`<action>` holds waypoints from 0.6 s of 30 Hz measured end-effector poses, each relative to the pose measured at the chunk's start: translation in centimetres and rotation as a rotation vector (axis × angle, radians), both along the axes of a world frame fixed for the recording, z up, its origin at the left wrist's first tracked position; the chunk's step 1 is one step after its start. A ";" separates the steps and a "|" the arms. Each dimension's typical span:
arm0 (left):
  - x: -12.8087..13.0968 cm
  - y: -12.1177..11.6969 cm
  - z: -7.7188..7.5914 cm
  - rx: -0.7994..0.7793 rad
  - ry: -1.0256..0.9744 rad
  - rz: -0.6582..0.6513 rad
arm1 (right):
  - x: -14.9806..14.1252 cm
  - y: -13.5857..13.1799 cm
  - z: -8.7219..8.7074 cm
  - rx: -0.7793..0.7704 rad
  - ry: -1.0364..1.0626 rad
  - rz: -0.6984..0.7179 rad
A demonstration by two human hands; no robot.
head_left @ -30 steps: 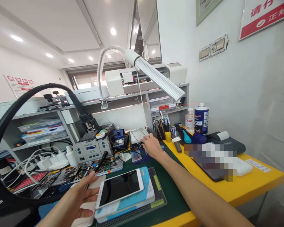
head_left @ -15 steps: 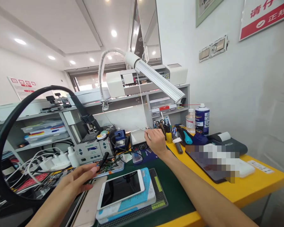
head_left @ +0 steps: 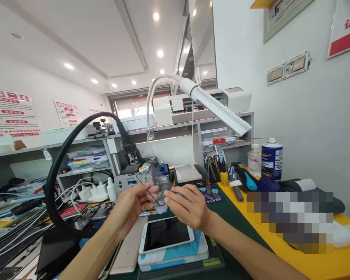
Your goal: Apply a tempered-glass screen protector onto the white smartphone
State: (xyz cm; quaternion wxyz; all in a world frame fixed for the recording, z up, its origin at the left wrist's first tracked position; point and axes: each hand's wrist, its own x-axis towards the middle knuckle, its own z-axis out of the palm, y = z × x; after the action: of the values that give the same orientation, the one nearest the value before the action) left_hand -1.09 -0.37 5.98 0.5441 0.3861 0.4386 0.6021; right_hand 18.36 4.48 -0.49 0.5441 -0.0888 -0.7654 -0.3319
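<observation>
A thin, see-through panel with a black border (head_left: pixel 161 179), like a phone's glass cover, is held up tilted in front of me. My left hand (head_left: pixel 135 202) holds its left edge; some of those fingers show through the clear sheet. At the lower right corner, my right hand (head_left: pixel 189 205) pinches the panel between thumb and fingers. Below both hands, a white phone with a dark screen (head_left: pixel 167 234) lies face up on a blue and white box (head_left: pixel 175 254). Left of the box lies a pale gold phone or back cover (head_left: pixel 128 245).
A black flexible hose (head_left: pixel 53 182) arches at left over chargers and cables. A white lamp (head_left: pixel 221 111) hangs above the bench. Grey station units (head_left: pixel 128 181) stand behind my hands. At right are a spray can (head_left: pixel 272 159) and a bottle (head_left: pixel 254 160).
My right hand came back from the rear of the bench toward my left hand. Both hands now hold the black-bordered panel up. The view has turned left and tilted up slightly.
</observation>
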 end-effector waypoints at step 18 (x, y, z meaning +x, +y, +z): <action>-1.1 4.2 -3.6 0.295 -0.048 0.070 | -0.4 0.0 0.8 -0.772 0.469 0.160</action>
State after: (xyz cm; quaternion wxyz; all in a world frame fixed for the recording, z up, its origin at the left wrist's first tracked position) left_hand -2.19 3.84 2.40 0.4705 0.4320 0.3456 0.6874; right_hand 17.95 4.44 0.36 0.6537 -0.2984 -0.6936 0.0498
